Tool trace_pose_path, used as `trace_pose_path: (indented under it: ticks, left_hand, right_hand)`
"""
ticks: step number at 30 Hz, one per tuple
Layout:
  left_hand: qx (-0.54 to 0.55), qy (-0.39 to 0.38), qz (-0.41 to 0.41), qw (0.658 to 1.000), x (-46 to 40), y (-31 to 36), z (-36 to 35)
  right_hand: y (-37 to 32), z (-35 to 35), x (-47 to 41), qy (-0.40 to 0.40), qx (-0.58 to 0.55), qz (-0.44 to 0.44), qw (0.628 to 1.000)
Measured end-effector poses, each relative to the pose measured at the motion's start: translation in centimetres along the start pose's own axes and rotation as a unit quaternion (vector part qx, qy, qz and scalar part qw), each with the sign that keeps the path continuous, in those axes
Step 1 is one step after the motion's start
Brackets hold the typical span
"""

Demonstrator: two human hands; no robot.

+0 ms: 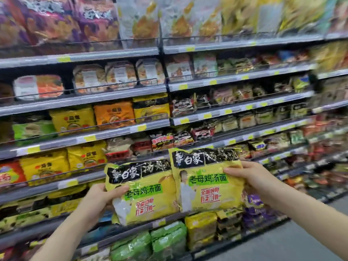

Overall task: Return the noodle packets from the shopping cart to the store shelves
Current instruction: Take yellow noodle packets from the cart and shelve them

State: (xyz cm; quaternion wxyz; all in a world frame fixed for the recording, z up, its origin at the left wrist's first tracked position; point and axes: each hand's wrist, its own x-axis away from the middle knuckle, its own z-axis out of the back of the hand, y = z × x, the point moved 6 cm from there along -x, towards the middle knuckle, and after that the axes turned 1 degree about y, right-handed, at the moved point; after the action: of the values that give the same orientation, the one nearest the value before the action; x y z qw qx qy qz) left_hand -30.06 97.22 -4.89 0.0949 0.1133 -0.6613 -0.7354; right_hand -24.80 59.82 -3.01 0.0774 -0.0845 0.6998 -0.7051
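Two yellow noodle packets are held up side by side in front of the store shelves point(120, 127), one in each hand, with their black-topped fronts facing the camera. The left hand point(102, 196) comes up from the lower left on a bare forearm and grips the left packet point(148, 193) at its left edge, thumb curled over the front and the other fingers hidden behind the wrapper. The right hand point(250, 178) reaches in from the lower right and holds the right packet point(207, 181) at its right edge, thumb lying across the front near the upper corner, the remaining fingers out of sight behind it. The right packet sits a little higher than the left, and their inner edges touch or overlap slightly. Both packets hang in the air before the lower shelf tiers, not resting on any shelf. Behind them run many grey metal tiers, crowded with yellow, orange, green, red and purple noodle multipacks, with yellow price tags point(142, 127) along the shelf fronts. Grey floor point(293, 240) shows at the lower right. Much of the shelving, especially to the right, is blurred.
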Motion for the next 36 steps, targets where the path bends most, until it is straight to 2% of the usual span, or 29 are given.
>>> trace_pose_path:
  ticks: [6,8,16,19,25,32,36]
  left_hand:
    - [-0.018,-0.130,0.001,0.991,-4.5,1.8,-15.0]
    - [-0.012,-0.152,-0.005,0.988,-5.5,2.6,-20.1]
    - [0.013,-0.195,-0.044,0.980,-9.6,4.1,-36.7]
    - [0.022,-0.209,-0.028,0.977,-11.1,4.4,-41.3]
    - [0.027,-0.209,-0.049,0.976,-14.5,5.4,-49.5]
    - [0.014,-0.270,-0.047,0.962,-20.5,6.0,-59.5]
    - [0.037,-0.252,-0.053,0.965,-25.9,6.0,-64.8]
  right_hand:
    - [0.2,12.9,0.3,0.095,0.006,0.000,0.995]
    - [0.0,17.1,0.4,0.120,0.008,0.001,0.993]
    - [-0.5,32.0,-0.4,0.187,0.031,0.020,0.982]
    - [-0.4,36.2,-1.4,0.201,0.026,0.018,0.979]
    - [0.5,42.8,-4.3,0.227,0.015,0.008,0.974]
    - [1.4,51.5,-10.2,0.253,0.006,0.016,0.967]
    - [0.8,56.7,-15.6,0.244,0.006,0.019,0.970]
